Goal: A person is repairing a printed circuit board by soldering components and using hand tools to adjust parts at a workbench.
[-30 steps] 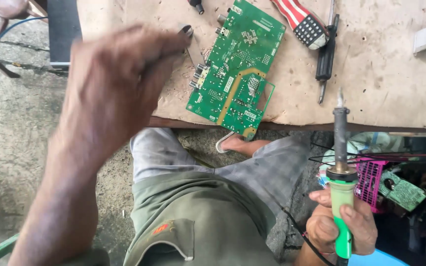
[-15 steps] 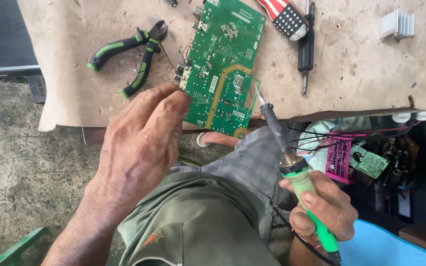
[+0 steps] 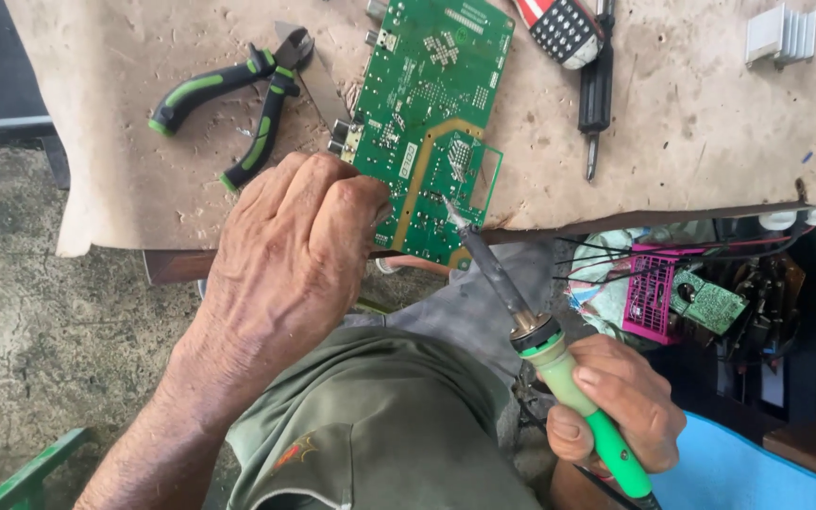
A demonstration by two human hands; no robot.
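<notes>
A green circuit board (image 3: 432, 104) lies on the worn brown worktop (image 3: 691, 142), its near end at the table edge. My left hand (image 3: 290, 255) rests with closed fingers against the board's near left corner and seems to pinch something small; what it is stays hidden. My right hand (image 3: 616, 406) grips the green handle of a soldering iron (image 3: 545, 345). The iron's tip touches the board's near end.
Green-and-black pliers (image 3: 229, 104) lie left of the board. A black screwdriver (image 3: 597, 90), a red-and-white keypad device (image 3: 559, 28) and a metal heatsink (image 3: 781, 33) lie to its right. A pink basket (image 3: 654, 297) with small boards and wires sits below the table.
The left hand came down from in front of the camera to the board's near corner. The soldering iron swung from upright to slanted, and its tip reached the board.
</notes>
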